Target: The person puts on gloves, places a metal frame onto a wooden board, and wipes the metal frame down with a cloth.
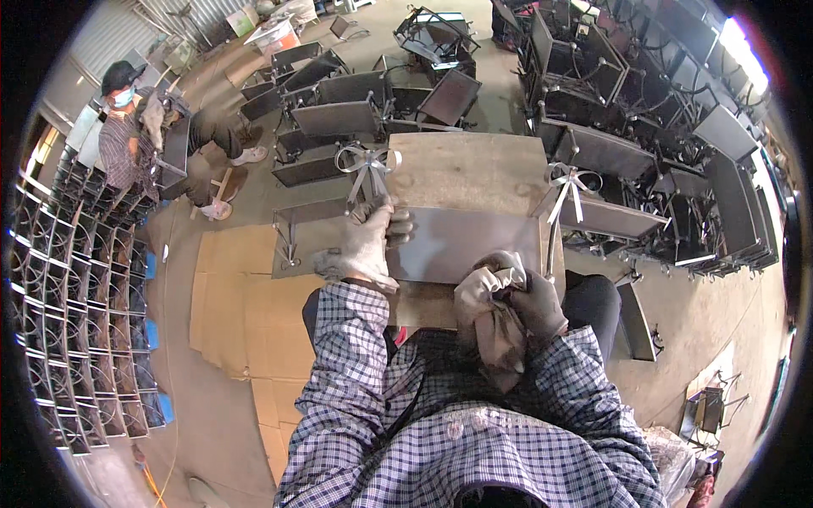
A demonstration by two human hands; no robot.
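Observation:
A dark grey metal panel with curled wire ends (461, 245) lies in front of me across a worn wooden board (470, 169). Shiny scrolls with ribbon-like strips rise at its left and right ends. My left hand (360, 244), in a grey work glove, is closed on the panel's left end, just below the left scroll (366, 169). My right hand (539, 305), also gloved, grips a crumpled, stained rag (495, 330) over the panel's near right part. The rag hangs down toward my lap and hides part of the panel's near edge.
Flattened cardboard (254, 296) covers floor to my left. Stacked black metal frames (85, 313) stand at far left, near a seated person (140, 135) handling a similar panel. More dark panels (339, 110) lie ahead, and a tall pile (610, 152) fills the right. A loose panel (637, 322) leans beside my right knee.

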